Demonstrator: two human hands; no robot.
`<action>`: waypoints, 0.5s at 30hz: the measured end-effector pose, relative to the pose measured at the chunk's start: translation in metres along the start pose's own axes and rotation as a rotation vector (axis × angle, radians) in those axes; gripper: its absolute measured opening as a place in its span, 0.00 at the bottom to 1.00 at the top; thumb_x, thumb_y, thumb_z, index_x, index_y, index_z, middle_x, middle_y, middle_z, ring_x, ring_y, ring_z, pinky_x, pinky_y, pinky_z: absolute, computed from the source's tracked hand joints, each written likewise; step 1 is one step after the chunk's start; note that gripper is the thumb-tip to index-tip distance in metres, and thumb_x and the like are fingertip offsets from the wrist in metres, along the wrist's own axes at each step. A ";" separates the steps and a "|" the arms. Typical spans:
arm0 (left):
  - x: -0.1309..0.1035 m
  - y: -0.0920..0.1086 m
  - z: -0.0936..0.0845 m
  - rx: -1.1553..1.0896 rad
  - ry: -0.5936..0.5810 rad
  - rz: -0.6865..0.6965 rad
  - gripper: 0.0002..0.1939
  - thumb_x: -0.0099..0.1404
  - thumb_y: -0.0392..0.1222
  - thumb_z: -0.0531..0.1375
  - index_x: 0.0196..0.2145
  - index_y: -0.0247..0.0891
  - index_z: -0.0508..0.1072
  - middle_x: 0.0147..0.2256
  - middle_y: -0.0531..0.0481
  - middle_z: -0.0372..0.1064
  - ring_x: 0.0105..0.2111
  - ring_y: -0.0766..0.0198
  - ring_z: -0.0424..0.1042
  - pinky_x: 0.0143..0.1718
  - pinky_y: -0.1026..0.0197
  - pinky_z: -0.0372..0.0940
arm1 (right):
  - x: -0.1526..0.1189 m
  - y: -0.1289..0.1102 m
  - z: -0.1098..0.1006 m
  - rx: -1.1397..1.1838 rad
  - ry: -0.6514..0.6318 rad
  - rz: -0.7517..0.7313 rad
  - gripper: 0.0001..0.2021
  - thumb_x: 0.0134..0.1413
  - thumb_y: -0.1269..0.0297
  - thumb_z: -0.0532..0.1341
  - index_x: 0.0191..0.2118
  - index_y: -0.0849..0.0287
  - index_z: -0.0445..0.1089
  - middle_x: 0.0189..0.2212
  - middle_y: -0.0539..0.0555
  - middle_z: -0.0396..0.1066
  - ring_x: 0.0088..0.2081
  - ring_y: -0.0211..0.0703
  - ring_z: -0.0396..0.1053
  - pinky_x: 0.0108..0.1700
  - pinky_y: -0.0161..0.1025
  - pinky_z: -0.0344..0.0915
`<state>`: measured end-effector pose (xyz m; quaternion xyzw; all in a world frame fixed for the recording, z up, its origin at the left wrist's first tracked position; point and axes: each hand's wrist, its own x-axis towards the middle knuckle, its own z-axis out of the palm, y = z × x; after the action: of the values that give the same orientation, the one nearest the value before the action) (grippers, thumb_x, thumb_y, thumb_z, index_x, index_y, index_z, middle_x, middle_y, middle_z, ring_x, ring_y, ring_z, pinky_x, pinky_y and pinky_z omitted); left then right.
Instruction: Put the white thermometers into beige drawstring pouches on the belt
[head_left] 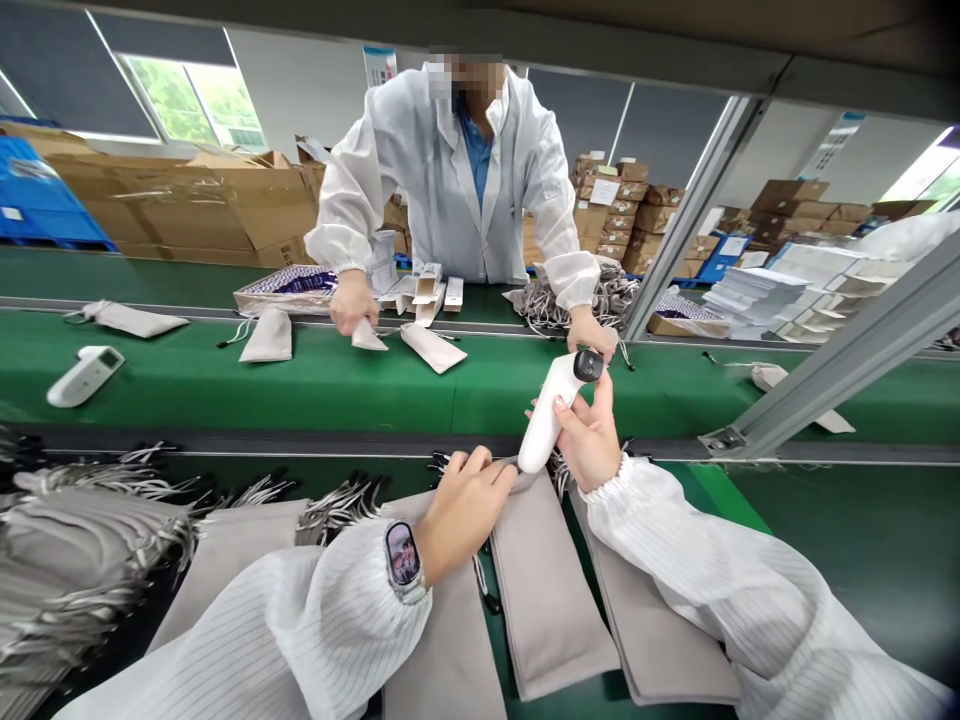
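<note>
My right hand [592, 440] is closed around a white forehead thermometer [546, 420] with a black tip. The thermometer tilts, its black end up and its lower end by the mouth of a grey drawstring pouch [553, 590]. At that mouth, the curled fingers of my left hand [466, 505] pinch the pouch's top edge; the fingertips are partly hidden. Another grey pouch [652, 620] lies to the right, under my right sleeve. More flat pouches [450, 640] lie beneath my left arm.
Across the green conveyor belt [337, 390], a co-worker in a white coat [465, 190] handles pouches. Another thermometer [86, 375] and several pouches [268, 335] lie on the belt. Stacked pouches [97, 540] fill the left side. A metal post [832, 350] slants up at right.
</note>
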<state>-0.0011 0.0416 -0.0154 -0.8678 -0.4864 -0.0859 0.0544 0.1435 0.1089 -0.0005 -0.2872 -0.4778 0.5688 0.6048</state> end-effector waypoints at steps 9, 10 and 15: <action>-0.004 -0.005 -0.033 -0.100 -0.023 0.123 0.08 0.65 0.31 0.45 0.33 0.39 0.61 0.29 0.52 0.61 0.33 0.63 0.55 0.33 0.61 0.50 | 0.013 -0.034 0.009 0.128 -0.053 -0.024 0.36 0.42 0.66 0.62 0.52 0.35 0.42 0.39 0.45 0.62 0.34 0.38 0.67 0.36 0.43 0.67; -0.003 -0.005 -0.037 -0.112 -0.014 0.128 0.08 0.65 0.32 0.45 0.33 0.39 0.62 0.29 0.52 0.60 0.33 0.63 0.55 0.33 0.61 0.50 | 0.014 -0.036 0.011 0.127 -0.075 -0.012 0.35 0.42 0.66 0.62 0.51 0.35 0.42 0.38 0.45 0.63 0.33 0.38 0.67 0.36 0.43 0.66; 0.002 -0.005 -0.058 -0.232 0.109 -0.005 0.08 0.66 0.39 0.45 0.37 0.40 0.62 0.32 0.52 0.59 0.36 0.63 0.55 0.38 0.61 0.53 | 0.005 -0.037 0.017 -0.074 -0.320 0.189 0.19 0.47 0.60 0.58 0.45 0.44 0.54 0.31 0.46 0.63 0.31 0.36 0.65 0.35 0.38 0.65</action>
<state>-0.0099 0.0356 0.0418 -0.8611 -0.4716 -0.1890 -0.0202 0.1432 0.1036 0.0400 -0.2586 -0.5592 0.6437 0.4539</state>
